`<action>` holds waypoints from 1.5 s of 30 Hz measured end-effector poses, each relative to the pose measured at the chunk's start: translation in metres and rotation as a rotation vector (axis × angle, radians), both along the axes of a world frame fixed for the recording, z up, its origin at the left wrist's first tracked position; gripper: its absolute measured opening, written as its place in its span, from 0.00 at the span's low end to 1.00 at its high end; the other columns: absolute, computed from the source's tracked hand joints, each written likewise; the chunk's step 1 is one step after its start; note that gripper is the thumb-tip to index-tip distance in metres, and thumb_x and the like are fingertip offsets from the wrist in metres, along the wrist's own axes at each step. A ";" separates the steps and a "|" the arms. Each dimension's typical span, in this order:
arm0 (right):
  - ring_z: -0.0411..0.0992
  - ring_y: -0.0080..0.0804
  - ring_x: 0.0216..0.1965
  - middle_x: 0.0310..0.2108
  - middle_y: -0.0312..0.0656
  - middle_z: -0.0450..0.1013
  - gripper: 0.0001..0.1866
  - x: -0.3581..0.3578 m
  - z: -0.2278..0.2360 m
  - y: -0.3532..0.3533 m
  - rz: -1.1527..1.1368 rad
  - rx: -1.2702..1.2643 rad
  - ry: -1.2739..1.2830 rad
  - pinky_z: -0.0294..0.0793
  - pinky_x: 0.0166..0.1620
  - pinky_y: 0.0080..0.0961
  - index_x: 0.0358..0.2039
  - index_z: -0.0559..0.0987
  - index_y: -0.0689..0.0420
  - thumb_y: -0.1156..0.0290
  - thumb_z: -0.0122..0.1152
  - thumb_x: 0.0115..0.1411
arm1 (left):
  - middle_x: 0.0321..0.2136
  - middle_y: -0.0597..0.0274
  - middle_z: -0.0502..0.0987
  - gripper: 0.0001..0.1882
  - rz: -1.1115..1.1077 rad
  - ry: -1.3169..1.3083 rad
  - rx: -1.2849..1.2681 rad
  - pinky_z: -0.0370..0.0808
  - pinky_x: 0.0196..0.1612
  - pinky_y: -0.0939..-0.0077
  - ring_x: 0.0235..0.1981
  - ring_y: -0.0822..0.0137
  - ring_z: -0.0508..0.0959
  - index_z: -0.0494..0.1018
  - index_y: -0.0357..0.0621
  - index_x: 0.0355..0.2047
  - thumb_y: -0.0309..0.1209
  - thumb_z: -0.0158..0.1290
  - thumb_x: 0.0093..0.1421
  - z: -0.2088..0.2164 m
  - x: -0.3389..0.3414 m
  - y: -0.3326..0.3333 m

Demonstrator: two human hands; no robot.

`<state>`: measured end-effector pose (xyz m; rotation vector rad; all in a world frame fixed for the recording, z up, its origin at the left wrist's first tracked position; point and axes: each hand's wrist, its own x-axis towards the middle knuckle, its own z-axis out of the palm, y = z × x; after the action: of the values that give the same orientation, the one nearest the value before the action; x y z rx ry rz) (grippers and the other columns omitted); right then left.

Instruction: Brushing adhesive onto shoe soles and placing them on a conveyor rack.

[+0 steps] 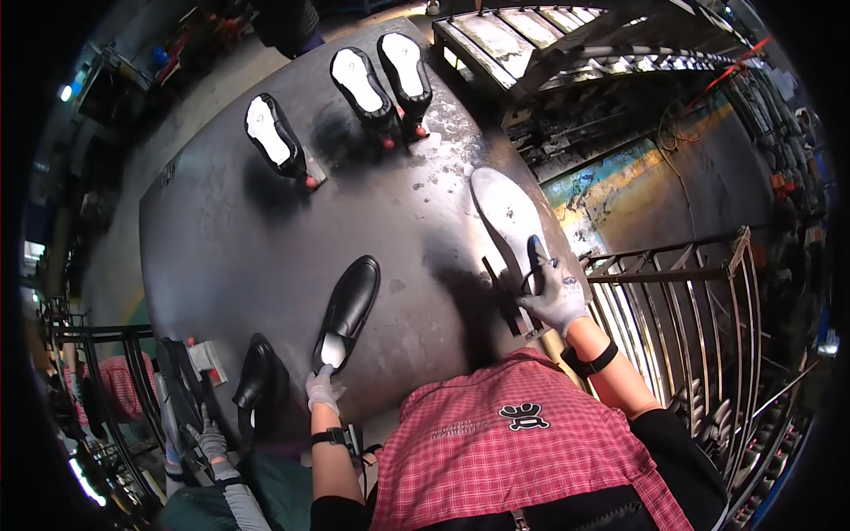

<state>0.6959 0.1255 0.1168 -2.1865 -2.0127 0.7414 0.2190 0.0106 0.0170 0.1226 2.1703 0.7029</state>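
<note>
My left hand (pixel 325 387), in a pale glove, grips a black slip-on shoe (pixel 354 305) by its heel. The shoe is tilted over the table, toe pointing away, and a white lining shows inside. On the right, my gloved right hand (pixel 558 294) is wrapped round the heel end of a shoe last (pixel 509 212) with a light grey, sole-shaped upper face. Dark fingertips lie along that last's edge. A dark metal stand is partly visible below it, beside my fingers.
Three black lasts with white soles, the middle one a black last (pixel 361 84), stand on the far side of the dark metal table (pixel 266 230). At lower left a co-worker's gloved hand (pixel 209 438) is near another black shoe (pixel 257 376). A metal rack (pixel 673 301) stands right.
</note>
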 end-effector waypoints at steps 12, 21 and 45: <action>0.75 0.44 0.50 0.51 0.55 0.74 0.25 0.036 -0.135 -0.124 -0.358 -0.457 0.354 0.74 0.51 0.36 0.58 0.72 0.54 0.58 0.54 0.62 | 0.50 0.63 0.75 0.21 0.134 -0.743 0.503 0.72 0.53 0.48 0.53 0.60 0.73 0.73 0.52 0.50 0.43 0.57 0.57 0.034 0.107 0.050; 0.77 0.52 0.41 0.37 0.52 0.78 0.22 0.018 -0.123 -0.119 -0.256 -0.107 0.206 0.76 0.45 0.44 0.49 0.75 0.54 0.58 0.59 0.57 | 0.53 0.59 0.64 0.34 -0.043 -0.369 0.696 0.77 0.46 0.53 0.55 0.60 0.64 0.62 0.48 0.57 0.48 0.61 0.55 0.091 0.212 0.118; 0.80 0.39 0.43 0.40 0.41 0.81 0.16 -0.048 0.088 0.190 0.390 -0.198 -0.291 0.78 0.45 0.37 0.43 0.84 0.52 0.64 0.62 0.53 | 0.44 0.46 0.72 0.30 -1.397 0.702 1.160 0.68 0.55 0.59 0.49 0.46 0.72 0.76 0.47 0.52 0.53 0.59 0.56 0.149 0.261 0.305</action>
<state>0.6482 0.3156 0.2046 -2.1291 -2.6697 0.7186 0.4796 0.3152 0.1660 2.4230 1.2967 0.9424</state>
